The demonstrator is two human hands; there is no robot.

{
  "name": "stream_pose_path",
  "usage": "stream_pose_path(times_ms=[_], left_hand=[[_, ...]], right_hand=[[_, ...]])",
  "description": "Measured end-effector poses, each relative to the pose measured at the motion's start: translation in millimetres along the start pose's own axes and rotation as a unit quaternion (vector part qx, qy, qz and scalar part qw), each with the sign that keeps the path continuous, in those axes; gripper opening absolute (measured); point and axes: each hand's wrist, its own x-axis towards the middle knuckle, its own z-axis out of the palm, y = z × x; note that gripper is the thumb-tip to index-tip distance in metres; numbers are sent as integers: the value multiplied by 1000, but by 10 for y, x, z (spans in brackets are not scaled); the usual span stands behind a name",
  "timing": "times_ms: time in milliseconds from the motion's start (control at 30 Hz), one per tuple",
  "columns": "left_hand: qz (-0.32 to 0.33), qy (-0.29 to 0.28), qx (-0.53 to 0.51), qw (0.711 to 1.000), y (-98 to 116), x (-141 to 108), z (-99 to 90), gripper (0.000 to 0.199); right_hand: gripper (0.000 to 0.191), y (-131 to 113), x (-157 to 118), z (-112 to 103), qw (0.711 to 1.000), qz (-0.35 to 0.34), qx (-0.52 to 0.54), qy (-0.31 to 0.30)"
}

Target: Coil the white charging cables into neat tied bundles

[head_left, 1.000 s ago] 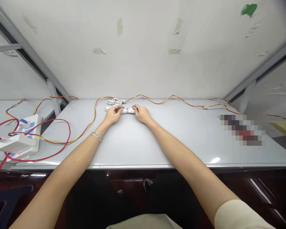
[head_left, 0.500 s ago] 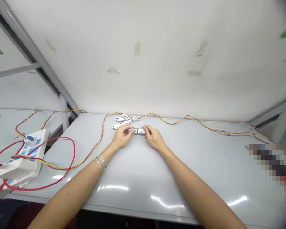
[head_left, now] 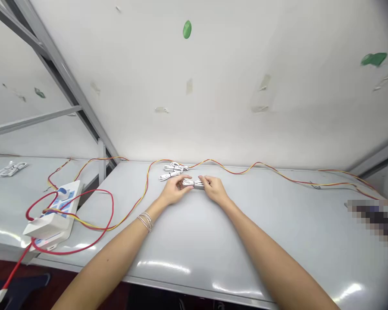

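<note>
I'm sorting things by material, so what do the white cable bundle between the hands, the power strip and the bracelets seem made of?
White cable bundle: probably a soft, smooth plastic jacket, judging by its even white, bendy loops.
Power strip: likely hard plastic, from its moulded-looking white body.
Bracelets: probably silvery metal, from their bright shine.

The table top (head_left: 194, 241) is smooth and shiny, with bright streaks of light on it. The wall (head_left: 142, 56) looks dull, and so do the bits of tape (head_left: 189, 86) on it. The frame (head_left: 66, 75) looks like gray metal. The power strip (head_left: 74, 196) is hard, smooth plastic. The white cord bundle (head_left: 193, 183) looks like smooth plastic too. The bracelets (head_left: 145, 221) look like shiny metal.
</note>
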Motion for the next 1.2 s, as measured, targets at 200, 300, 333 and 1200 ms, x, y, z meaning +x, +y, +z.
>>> stream_pose_path(times_ms=[200,300,333,1200], left_hand=[[-18,1,0,1000,-12,14,6,24],[-31,-9,-17,999,-7,22,-6,27],[-38,-18,-30,999,-6,23,-11,28],[-73,17,-235,969,-36,41,-37,47]], right_hand=[[55,-60,-50,-38,998,21,42,-35],[39,-79,-75,-51,997,10,61,-37],[37,-78,-79,-50,997,8,64,-37],[42,-152,-113,22,992,-44,-93,-67]])
